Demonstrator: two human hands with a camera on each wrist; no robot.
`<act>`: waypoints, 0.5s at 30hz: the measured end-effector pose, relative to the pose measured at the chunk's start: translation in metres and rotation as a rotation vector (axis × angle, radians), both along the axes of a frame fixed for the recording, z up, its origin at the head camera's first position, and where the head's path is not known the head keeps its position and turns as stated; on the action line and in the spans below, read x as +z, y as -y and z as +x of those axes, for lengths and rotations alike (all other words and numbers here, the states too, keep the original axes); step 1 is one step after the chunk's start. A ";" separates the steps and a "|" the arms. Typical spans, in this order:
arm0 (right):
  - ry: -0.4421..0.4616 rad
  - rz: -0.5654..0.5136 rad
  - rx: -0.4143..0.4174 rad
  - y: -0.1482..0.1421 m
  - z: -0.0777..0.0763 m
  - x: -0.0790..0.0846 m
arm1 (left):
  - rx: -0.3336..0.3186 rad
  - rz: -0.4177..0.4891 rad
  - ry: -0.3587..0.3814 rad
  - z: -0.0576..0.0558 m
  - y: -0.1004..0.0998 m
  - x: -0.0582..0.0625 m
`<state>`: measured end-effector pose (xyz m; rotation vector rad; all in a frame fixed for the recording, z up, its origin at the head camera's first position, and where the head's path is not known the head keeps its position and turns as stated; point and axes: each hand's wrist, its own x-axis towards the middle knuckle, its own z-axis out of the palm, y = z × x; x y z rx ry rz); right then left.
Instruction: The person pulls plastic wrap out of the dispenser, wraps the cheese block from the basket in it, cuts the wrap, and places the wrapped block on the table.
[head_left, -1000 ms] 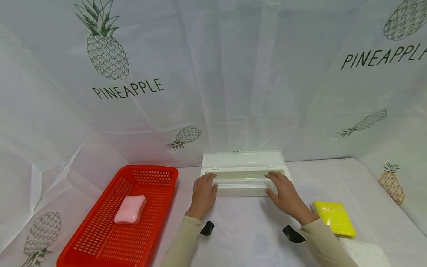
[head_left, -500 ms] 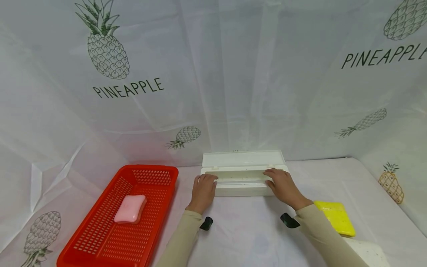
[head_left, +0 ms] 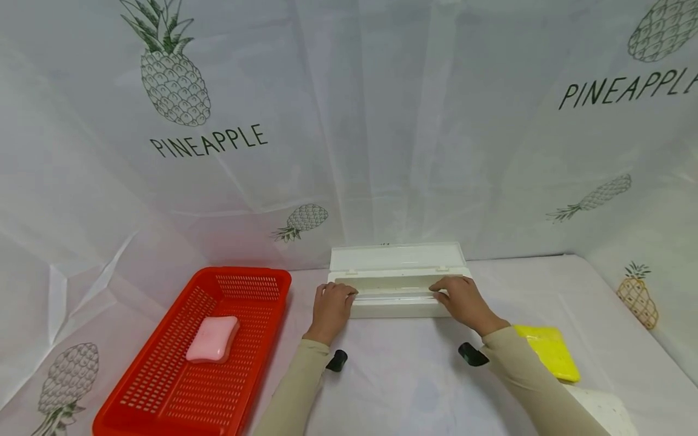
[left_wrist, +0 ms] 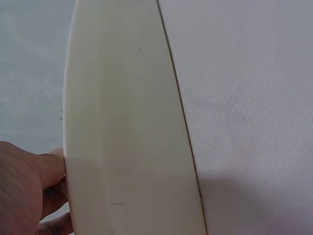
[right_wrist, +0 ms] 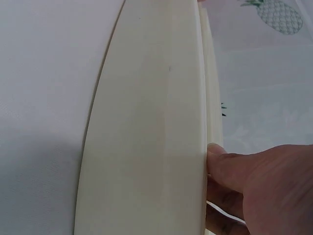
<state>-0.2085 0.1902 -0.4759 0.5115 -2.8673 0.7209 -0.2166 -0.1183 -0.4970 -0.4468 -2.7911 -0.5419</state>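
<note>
A long white box (head_left: 400,310) stands against the back wall, its lid (head_left: 395,258) raised behind it. Along the inside of its front runs a pale, shiny strip (head_left: 392,296). At the box's left end, my left hand (head_left: 330,312) curls its fingers over the opening, thumb close to the fingertips at the front rim. My right hand (head_left: 463,301) does the same at the right end. Both wrist views show the thumbs against the edge of the box wall, with curled fingers behind it. Any thin film between the fingertips is too small to tell.
On the left stands a red perforated basket (head_left: 174,387) with a pink sponge-like block (head_left: 214,339) in it. A yellow packet (head_left: 549,352) and a white speckled slab (head_left: 605,409) lie at the right, partly behind the right sleeve. A pineapple-print sheet (head_left: 382,151) hangs at the back.
My right hand has shifted slightly left and inward along the box. On both hands the gap between thumb and fingers has narrowed. The box and lid stand as before.
</note>
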 end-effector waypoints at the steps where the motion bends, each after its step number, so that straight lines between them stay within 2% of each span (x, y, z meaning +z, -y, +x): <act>1: 0.003 -0.009 -0.001 0.000 -0.001 -0.001 | -0.001 0.002 0.003 0.000 -0.001 0.000; 7: 0.029 -0.054 -0.009 -0.003 -0.004 -0.002 | 0.005 0.052 0.018 0.001 -0.002 -0.001; 15: 0.028 -0.057 -0.062 0.003 -0.005 -0.003 | 0.013 0.092 -0.010 -0.001 -0.003 -0.002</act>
